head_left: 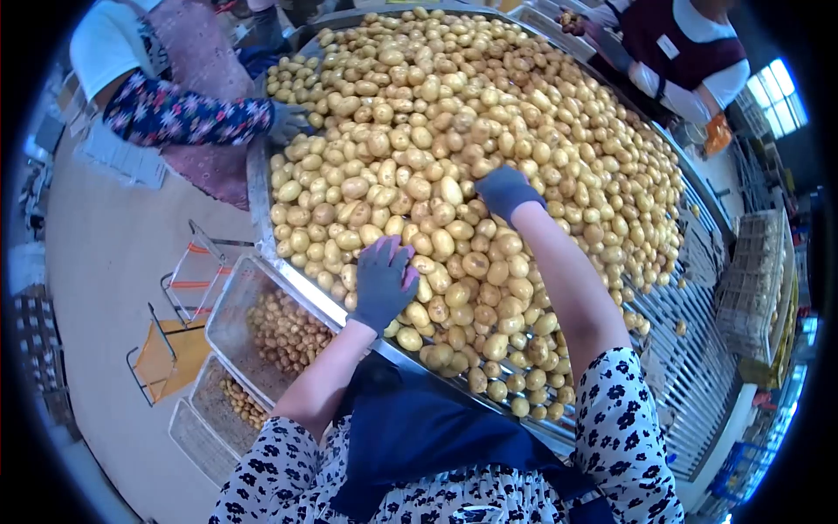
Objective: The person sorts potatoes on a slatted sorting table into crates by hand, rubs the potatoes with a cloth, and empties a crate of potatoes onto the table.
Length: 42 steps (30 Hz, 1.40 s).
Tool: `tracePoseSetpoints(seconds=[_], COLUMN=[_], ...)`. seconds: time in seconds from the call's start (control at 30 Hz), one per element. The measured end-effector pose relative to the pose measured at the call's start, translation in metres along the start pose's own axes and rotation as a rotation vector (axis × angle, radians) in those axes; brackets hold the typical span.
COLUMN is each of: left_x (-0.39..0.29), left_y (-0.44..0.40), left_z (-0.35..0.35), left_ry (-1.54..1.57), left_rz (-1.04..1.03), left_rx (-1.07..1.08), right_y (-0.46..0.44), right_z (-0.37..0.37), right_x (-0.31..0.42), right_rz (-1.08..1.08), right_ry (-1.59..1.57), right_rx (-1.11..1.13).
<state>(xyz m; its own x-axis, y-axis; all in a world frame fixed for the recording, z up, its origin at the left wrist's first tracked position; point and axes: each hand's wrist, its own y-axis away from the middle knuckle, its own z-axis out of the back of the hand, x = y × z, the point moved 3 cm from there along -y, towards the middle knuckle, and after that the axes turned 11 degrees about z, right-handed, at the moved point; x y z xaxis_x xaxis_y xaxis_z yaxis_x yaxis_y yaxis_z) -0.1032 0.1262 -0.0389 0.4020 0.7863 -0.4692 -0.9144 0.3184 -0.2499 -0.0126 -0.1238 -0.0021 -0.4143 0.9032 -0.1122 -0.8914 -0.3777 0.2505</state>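
The fingers (390, 251) of the left hand (382, 288), in a grey glove purplish toward the tips, lie spread and slightly bent on the potatoes (476, 265), with nothing visibly held. The gloved fingers of the right hand (510, 193), farther out and to the right, point down into the same heap; I cannot tell whether they are closed on a potato. The heap lies under and all around both sets of fingers and runs well beyond them. Just to the left of the left fingers is the metal rim of the tabletop (307, 295); below and right of the right fingers, bare rollers (690, 349) show.

The step in hand looks like going through the heap by touch and eye, both hands at once. The next move seems to call for parting the potatoes under the fingers and turning single ones, without pushing any over the near rim.

The undersides of both hands are hidden, and the right fingertips are lost against the potatoes. Some potatoes just past the right fingers are blurred. Below and left of the left fingers, the forearm cuts across a crate (229, 301) of smaller produce. Far past the right fingers, what another person's hand (607, 44) holds is too small to name.
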Motion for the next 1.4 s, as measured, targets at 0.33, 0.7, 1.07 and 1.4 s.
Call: tracePoseSetpoints(seconds=[0.33,0.7,1.07,1.4], left_x=[0.006,-0.050,0.065,0.294], left_y=[0.008,-0.008,0.101,0.340], left_z=[0.006,0.054,0.106,0.190], left_ry=[0.039,1.091,2.158,1.847], left_rz=[0.026,0.250,0.981,1.107], left_rx=[0.020,0.303,0.211,-1.511], right_y=[0.015,0.110,0.074,0.101], right_z=[-0.021,0.062,0.075,0.032], right_x=[-0.019,0.091,0.231,0.173], right_rz=[-0.107,0.170,0.315,0.013], right_ry=[-0.320,-2.232,-1.004,-0.726], right_rx=[0.092,-0.533,-0.155,-0.322])
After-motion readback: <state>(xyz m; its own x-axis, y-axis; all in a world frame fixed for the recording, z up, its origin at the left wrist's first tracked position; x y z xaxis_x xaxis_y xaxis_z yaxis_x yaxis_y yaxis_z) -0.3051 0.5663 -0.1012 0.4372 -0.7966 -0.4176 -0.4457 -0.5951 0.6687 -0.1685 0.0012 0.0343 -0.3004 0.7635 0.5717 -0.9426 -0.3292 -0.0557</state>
